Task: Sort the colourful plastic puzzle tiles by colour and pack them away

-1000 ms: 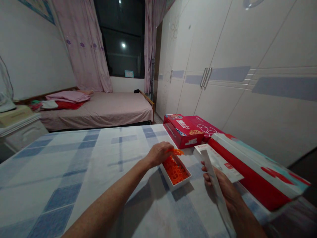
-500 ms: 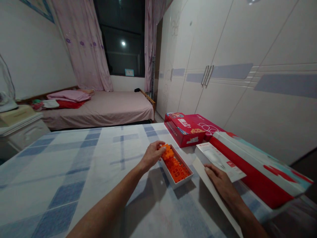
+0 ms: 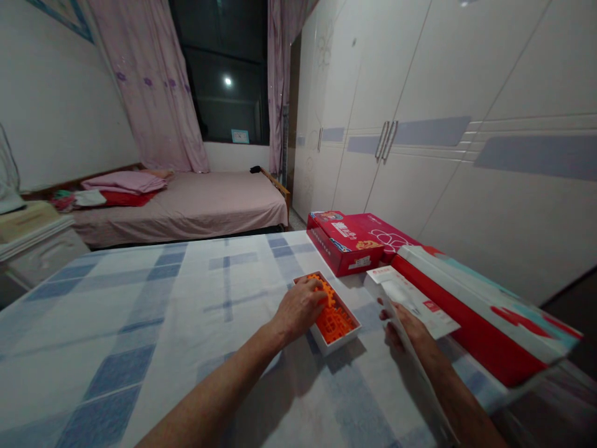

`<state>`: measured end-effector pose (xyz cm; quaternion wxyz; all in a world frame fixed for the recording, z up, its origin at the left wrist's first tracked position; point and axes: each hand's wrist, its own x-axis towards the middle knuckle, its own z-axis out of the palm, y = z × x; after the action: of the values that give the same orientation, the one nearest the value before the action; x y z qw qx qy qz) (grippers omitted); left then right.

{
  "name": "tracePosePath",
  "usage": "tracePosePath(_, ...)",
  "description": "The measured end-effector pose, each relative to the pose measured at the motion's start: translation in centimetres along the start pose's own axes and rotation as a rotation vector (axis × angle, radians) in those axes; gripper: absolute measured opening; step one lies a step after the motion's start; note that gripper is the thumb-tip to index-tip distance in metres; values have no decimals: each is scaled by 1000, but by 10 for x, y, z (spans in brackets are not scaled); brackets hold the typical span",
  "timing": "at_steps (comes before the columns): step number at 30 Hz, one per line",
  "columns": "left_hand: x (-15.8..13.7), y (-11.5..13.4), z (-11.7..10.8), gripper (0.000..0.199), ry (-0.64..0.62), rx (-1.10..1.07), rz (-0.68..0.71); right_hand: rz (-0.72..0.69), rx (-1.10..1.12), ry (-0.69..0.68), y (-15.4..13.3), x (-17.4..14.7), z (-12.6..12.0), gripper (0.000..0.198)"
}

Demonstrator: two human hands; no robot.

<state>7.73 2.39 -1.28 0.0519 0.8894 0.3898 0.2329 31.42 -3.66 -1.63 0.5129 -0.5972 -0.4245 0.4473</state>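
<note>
A small white box (image 3: 342, 344) lies on the checked cloth, filled with orange interlocking plastic pieces (image 3: 336, 323). My left hand (image 3: 300, 308) reaches over the box's left wall, its fingers bent round orange pieces at the far end; the fingertips are partly hidden. My right hand (image 3: 413, 326) grips a thin white sheet of card or paper (image 3: 422, 373), held on edge and slanting towards me. Under and beyond that hand is a flat white box with a light bulb picture (image 3: 429, 305).
Red boxes (image 3: 345, 242) stand at the far right of the cloth-covered surface (image 3: 186, 323). A long red and white box (image 3: 485, 317) runs along its right side. Behind are a bed (image 3: 209, 199) and a white wardrobe (image 3: 364, 93).
My left hand has moved from the box's far-left edge to over the orange pieces. My right hand has turned the white sheet more upright, with fingertips now showing on its left side.
</note>
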Motion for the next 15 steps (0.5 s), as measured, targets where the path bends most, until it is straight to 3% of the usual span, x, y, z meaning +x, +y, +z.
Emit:
tracePosePath(7,21,-4,-2,20,-74,-14,77,-2,123,-97,7,6,-4,39)
tracePosePath(11,18,-18,3,16,-6,-117,40,29,184,-174,4,5,-6,39)
tracePosePath(15,12,-20,-3,19,109,-223,-29,121,357,-354,1,14,-12,46)
